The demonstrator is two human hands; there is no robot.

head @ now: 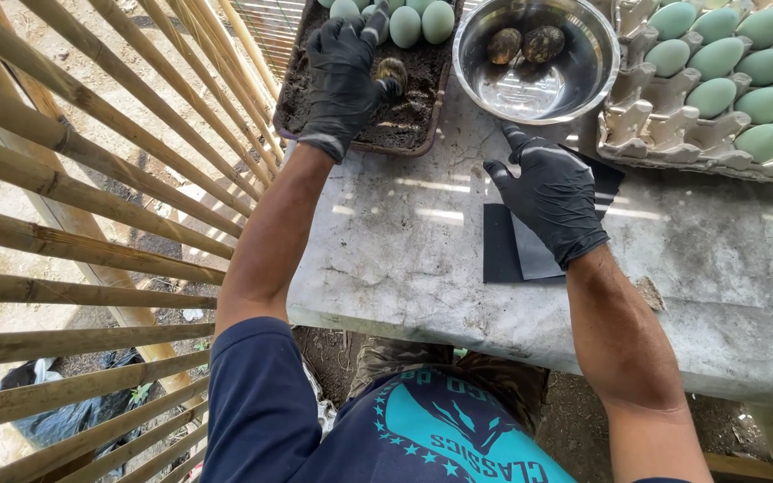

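Setting: we are outdoors beside a slatted bamboo fence (91,206), with bare soil below and a black plastic bag (55,411) lying on the ground behind the slats.
Counter: we see a worn, pale grey stone counter (404,268), cracked and stained, its near edge just above our knees.
Tray: a dark tray (404,125) of black, crumbly mud sits at the counter's far left corner, with a few clean pale green eggs (422,22) resting at its far end.
Left hand: our left hand (344,76), in a black glove, reaches into the tray; its fingers (378,85) are curled around a mud-coated egg (393,72), which sits at the fingertips just above the mud.
Right hand: our right hand (552,192), also gloved in black, hovers over the counter with its fingers (513,139) spread apart, holding nothing, just in front of the bowl.
Bowl: a shiny steel bowl (537,85) stands beside the tray and holds two mud-coated eggs (525,43) at its far side.
Sheets: dark grey flat sheets (516,255) lie on the counter under the right hand.
Carton: a grey pulp egg carton (664,134) at the far right carries rows of pale green eggs (726,58).
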